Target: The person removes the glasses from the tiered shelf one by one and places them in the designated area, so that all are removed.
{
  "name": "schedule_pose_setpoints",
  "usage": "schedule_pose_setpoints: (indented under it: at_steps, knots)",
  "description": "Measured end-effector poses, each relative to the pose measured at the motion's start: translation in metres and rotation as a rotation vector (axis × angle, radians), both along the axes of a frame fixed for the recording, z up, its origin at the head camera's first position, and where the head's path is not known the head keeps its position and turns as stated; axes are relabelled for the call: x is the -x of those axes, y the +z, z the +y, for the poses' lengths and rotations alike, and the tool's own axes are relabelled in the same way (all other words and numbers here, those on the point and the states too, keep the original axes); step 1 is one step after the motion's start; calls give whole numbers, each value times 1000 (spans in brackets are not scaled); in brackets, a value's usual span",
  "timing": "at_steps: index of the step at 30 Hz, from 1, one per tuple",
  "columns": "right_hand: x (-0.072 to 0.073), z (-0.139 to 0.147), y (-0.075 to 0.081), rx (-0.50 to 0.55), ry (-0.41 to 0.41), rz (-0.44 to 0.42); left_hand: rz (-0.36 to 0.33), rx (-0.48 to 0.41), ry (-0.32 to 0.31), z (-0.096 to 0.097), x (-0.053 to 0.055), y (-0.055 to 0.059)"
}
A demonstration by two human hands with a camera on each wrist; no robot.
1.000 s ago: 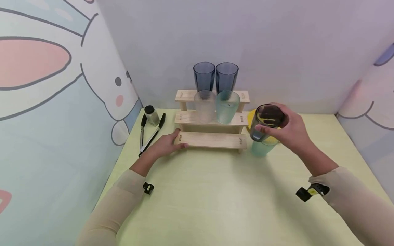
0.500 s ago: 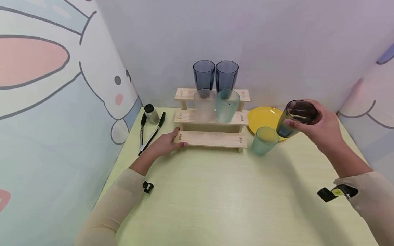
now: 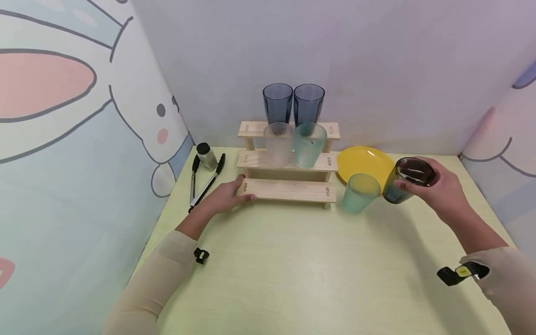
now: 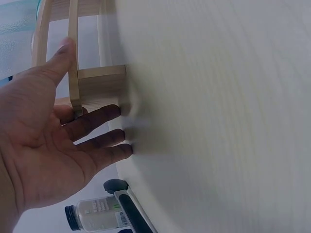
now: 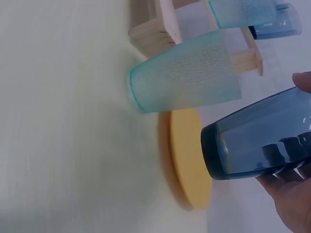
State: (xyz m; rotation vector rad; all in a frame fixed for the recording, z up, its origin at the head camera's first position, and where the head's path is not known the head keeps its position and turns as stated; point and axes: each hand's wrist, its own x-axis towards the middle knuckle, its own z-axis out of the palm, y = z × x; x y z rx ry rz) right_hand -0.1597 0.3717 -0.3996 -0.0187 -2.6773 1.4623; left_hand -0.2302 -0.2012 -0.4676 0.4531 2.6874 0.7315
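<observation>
My left hand (image 3: pixel 224 195) holds the left end of the lowest step of a three-tier wooden rack (image 3: pixel 289 190). In the left wrist view its thumb lies along that step, the index finger tucks behind the end, and the other fingers stretch toward the table. My right hand (image 3: pixel 445 190) grips a dark blue drinking glass (image 5: pixel 257 136) around its side, slightly tilted, above the table at the right. Just left of it a green frosted tumbler (image 3: pixel 358 197) stands on the table. Two blue glasses (image 3: pixel 278 107) occupy the top step; a clear frosted tumbler (image 3: pixel 278 146) and a green one (image 3: pixel 309 149) share the middle step.
A yellow plate (image 3: pixel 356 160) lies behind the green tumbler, against the back wall. Left of the rack are black-tipped tongs (image 3: pixel 206 188) and a small black-capped jar (image 3: pixel 207 157). Walls (image 3: pixel 377 70) bound the table at the back and both sides.
My right hand has carried the blue glass rightward, away from over the green tumbler, then lowered it somewhat, uncovering the yellow plate. The left hand stays at the rack.
</observation>
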Motion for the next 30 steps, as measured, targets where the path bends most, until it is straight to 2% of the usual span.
schedule_pose_setpoints:
  at_steps: [5, 13, 19, 30]
  knots:
    - [0, 3, -23, 56, 34, -41, 1, 3, 2, 0, 0, 1]
    - [-1, 2, -50, 19, 47, -105, -6, -3, 7, 1, -1, 3]
    - [-1, 0, -59, 2, 51, -129, -13, -6, 8, 1, -3, 2]
    - [0, 1, -67, 13, 87, -116, -23, -7, 20, 2, -5, 5]
